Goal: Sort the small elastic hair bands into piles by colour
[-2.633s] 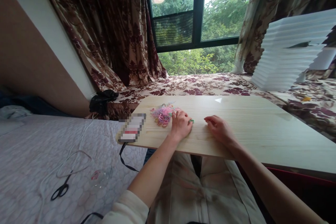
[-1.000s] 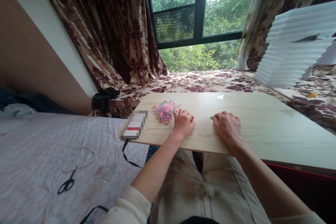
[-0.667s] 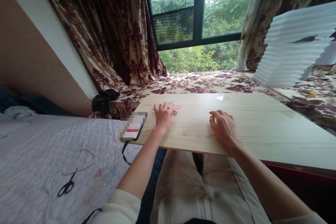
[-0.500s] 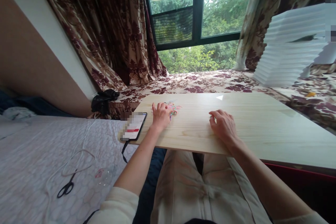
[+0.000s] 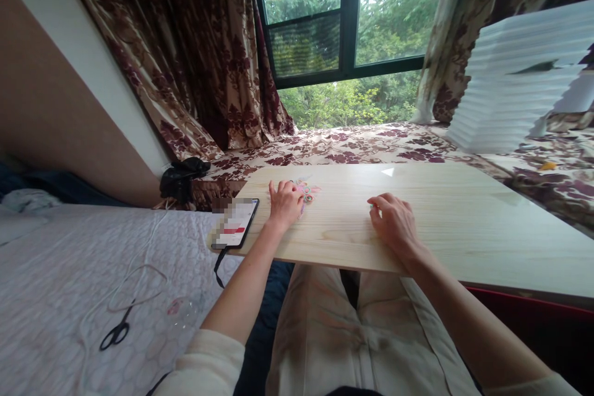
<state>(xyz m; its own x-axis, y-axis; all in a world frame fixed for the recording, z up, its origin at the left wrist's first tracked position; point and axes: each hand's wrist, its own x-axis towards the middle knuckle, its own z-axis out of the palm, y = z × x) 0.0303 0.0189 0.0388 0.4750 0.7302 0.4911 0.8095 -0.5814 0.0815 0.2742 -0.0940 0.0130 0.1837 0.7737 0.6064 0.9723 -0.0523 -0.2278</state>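
Note:
Toward the left of the pale wooden board [image 5: 341,216], my left hand [image 5: 285,203] rests palm down with bent fingers drawn together at a small heap of colourful ring-like pieces [image 5: 308,192]. Its fingertips touch the heap's near left side and partly cover it; what they grip is hidden. Farther right on the board lies my right hand [image 5: 394,218], thumb and forefinger pinched together. A tiny greenish spot shows at that pinch, too small to name. A phone [image 5: 239,223] with a lit screen lies left of my left hand, at the board's edge.
On the bed [image 5: 55,272] at left lie black-handled scissors [image 5: 115,334], a white cable [image 5: 142,269] and a clear plastic wrapper [image 5: 183,309]. A black bag [image 5: 183,176] sits beyond the phone. White pleated material [image 5: 520,80] stands on the window seat at right.
My left fingers have shifted slightly at the heap, and more of its ring-like pieces show beside them. My right hand keeps its place and pinch.

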